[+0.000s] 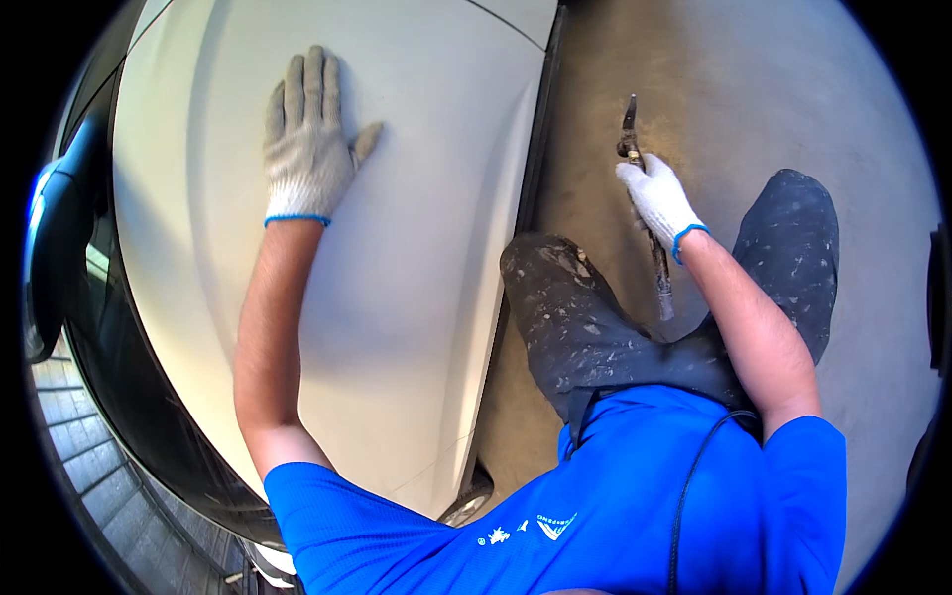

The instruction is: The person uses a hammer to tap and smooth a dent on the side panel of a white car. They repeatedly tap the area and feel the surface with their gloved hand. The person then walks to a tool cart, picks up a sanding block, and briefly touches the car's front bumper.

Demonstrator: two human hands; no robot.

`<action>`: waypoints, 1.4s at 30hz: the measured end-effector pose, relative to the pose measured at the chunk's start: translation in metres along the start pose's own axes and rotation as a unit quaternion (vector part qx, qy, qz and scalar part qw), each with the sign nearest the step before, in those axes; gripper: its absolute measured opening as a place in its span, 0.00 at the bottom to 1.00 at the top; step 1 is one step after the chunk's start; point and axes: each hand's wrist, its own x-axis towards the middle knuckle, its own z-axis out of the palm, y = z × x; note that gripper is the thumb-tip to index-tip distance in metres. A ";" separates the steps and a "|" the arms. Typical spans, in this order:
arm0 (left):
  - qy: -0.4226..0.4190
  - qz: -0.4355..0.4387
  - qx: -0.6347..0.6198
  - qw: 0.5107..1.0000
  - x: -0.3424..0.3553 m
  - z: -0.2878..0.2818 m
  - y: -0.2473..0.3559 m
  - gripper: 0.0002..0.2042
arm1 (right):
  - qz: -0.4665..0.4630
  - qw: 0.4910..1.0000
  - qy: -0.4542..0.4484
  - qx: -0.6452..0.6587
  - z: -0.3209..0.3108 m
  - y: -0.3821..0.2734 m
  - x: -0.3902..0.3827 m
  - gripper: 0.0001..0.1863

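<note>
My left hand (309, 164), in a knitted glove with greyed fingers and a blue cuff, lies flat on the pale car door panel (416, 228). Its fingers point away from me and the thumb is spread to the right. To the right of the door, over the floor, my right hand (662, 198) in a whiter glove is closed around a long, dark, worn tool (660, 273). A narrow pointed tip and a rounded lump show at the tool's far end; its shaft runs back between my knees. The exact kind of tool is unclear.
Dark side windows and a black mirror (58, 248) border the panel at the left. Part of a wheel (471, 498) shows below the door's lower edge. Smooth grey-brown floor (734, 89) lies at the right. My paint-spotted trousers (585, 332) are close to the door.
</note>
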 end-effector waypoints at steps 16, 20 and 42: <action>0.055 -0.047 0.028 0.997 -0.004 -0.038 -0.041 0.43 | -0.005 1.000 -0.024 0.013 -0.002 -0.009 -0.008 0.18; 0.072 -0.088 0.095 0.989 0.062 -0.005 -0.058 0.44 | 0.003 1.000 -0.021 0.016 0.001 -0.009 -0.010 0.18; -0.118 0.095 -0.028 0.988 0.026 0.025 0.071 0.45 | -0.032 0.998 0.004 -0.060 0.000 0.014 0.013 0.24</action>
